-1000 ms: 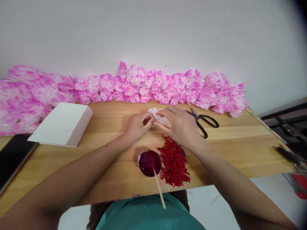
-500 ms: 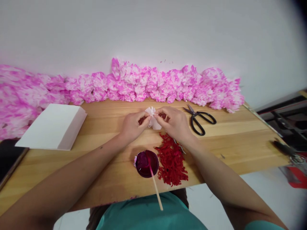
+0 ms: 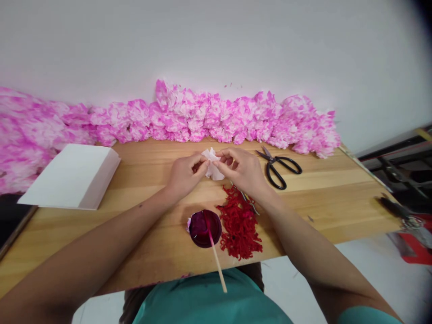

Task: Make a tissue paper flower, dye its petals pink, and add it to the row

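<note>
Left hand (image 3: 185, 176): holding nearly closed, thumb and forefinger pinching the crinkled paper (image 3: 213, 170)
Crinkled paper: sitting between both hands, probably being shaped; next move likely calling for a light touch
Right hand (image 3: 245, 171): holding loosely curled, thumb and forefinger pinching its right side

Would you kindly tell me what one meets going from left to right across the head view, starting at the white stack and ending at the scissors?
White stack → left hand → thin crumpled white piece → right hand → black-handled scissors.
</note>
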{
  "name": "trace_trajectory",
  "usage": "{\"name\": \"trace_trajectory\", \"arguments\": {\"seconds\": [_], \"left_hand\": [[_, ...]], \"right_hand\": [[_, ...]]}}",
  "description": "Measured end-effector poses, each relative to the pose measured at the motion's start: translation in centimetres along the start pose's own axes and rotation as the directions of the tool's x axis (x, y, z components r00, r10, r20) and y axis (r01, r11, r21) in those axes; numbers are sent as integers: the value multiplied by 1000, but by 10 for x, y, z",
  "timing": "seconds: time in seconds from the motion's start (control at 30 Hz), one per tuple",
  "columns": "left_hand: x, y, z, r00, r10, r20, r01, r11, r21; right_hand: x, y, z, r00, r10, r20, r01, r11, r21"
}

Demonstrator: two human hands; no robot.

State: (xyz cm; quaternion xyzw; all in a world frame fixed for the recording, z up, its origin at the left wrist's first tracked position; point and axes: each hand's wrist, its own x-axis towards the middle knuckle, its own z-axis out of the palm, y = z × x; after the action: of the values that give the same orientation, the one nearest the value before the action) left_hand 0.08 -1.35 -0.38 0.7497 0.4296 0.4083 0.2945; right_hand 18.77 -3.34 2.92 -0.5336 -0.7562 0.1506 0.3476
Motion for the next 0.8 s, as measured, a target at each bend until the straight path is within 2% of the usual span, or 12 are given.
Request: {"name": "trace_trajectory", "arguments": {"seconds": [0.27, 0.57, 0.63, 0.7, 0.8], "left_hand": [[0, 0, 0, 1000, -16, -3, 16, 1000, -20], [1, 0, 0, 999, -2, -33, 1, 1000, -24], [1, 2, -2, 994, 39, -106, -40, 999, 0], [1, 5, -3, 976, 132, -172, -123, 990, 66], [2, 7, -4, 951, 276, -142, -258, 957, 132]], "right_hand": [[1, -1, -1, 1000, 0, -6, -1, 997, -72], [2, -2, -2, 999, 43, 10, -44, 997, 57], [2, -3, -2, 999, 48, 17, -49, 997, 67], [1, -3, -2, 998, 50, 28, -52, 996, 76], [0, -3, -2, 998, 53, 38, -57, 993, 106]]}}
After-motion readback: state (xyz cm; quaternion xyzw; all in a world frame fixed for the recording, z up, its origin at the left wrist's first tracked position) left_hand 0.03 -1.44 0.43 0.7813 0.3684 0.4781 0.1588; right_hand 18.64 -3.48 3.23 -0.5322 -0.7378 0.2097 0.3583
